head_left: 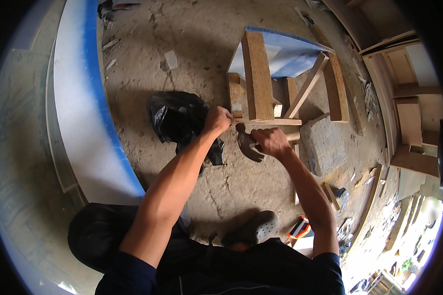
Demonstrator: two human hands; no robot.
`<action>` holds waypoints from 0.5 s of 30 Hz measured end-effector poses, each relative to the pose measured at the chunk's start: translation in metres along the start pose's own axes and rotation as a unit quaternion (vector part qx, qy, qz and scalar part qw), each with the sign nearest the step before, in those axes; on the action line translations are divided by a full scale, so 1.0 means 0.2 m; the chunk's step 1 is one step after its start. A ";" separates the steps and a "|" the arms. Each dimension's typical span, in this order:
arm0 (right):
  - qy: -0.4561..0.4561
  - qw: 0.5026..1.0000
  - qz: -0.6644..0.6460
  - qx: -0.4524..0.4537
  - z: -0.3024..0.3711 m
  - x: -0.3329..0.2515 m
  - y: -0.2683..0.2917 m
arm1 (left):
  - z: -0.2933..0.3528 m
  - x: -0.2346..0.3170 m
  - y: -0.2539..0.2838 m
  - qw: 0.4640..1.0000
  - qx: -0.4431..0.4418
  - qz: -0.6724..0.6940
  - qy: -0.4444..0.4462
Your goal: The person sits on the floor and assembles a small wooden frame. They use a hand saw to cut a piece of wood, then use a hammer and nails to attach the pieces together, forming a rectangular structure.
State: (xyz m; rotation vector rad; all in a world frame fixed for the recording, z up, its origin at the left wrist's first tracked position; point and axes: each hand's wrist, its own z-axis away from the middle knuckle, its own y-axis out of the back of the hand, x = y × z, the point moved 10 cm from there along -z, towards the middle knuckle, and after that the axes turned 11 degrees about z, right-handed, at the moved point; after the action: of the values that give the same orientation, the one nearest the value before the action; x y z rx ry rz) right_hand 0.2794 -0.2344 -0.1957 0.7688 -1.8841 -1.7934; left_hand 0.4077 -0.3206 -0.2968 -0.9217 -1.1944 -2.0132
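My right hand (pixel 272 141) is wrapped round a claw hammer (pixel 248 146), close to its dark metal head. Its pale handle sticks out to the right past my fist. At the left end of a thin wooden strip (pixel 268 121), my left hand (pixel 218 120) is closed in a pinch; whatever its fingers hold is too small to make out. That strip runs along the near side of a wooden frame (pixel 258 78) with thick legs, a slanting brace (pixel 307 85) and a blue-and-white panel (pixel 293 49) at its far side. The hammer head is just below the strip, between my hands.
A black plastic bag (pixel 177 115) lies left of my left hand. Right of the hammer sits a grey stone block (pixel 324 146). A long white board with a blue edge (pixel 91 108) stands at left; wooden cabinet frames (pixel 408 105) line the right. Scraps litter the dirt floor.
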 end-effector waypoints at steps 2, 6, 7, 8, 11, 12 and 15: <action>-0.052 0.998 0.028 -0.011 -0.01 0.02 -0.01 | -0.01 -0.02 0.00 1.000 -0.005 -0.001 0.011; -0.118 0.992 0.008 0.039 0.01 0.09 -0.01 | -0.03 -0.02 0.00 0.999 -0.029 0.008 0.020; -0.115 0.993 0.011 0.030 0.05 0.11 -0.02 | -0.03 -0.02 -0.01 0.998 -0.044 0.024 0.039; -0.112 0.993 0.011 0.021 0.06 0.10 0.02 | -0.02 -0.03 -0.02 0.996 -0.060 0.039 0.060; -0.181 0.982 -0.014 -0.054 0.16 0.07 -0.07 | -0.01 -0.05 -0.02 0.996 -0.040 0.043 0.074; -0.203 0.976 -0.029 -0.071 0.17 0.07 -0.09 | -0.02 -0.06 0.00 0.995 -0.028 0.054 0.079; -0.133 0.991 -0.029 -0.002 0.15 -0.03 -0.02 | -0.02 -0.05 0.00 0.994 -0.038 0.048 0.088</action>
State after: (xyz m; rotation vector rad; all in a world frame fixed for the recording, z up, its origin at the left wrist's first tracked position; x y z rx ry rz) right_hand 0.2644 -0.2072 -0.2019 0.6153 -2.0412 -2.0193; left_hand 0.4115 -0.3233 -0.3064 -0.8031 -0.9668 -2.0283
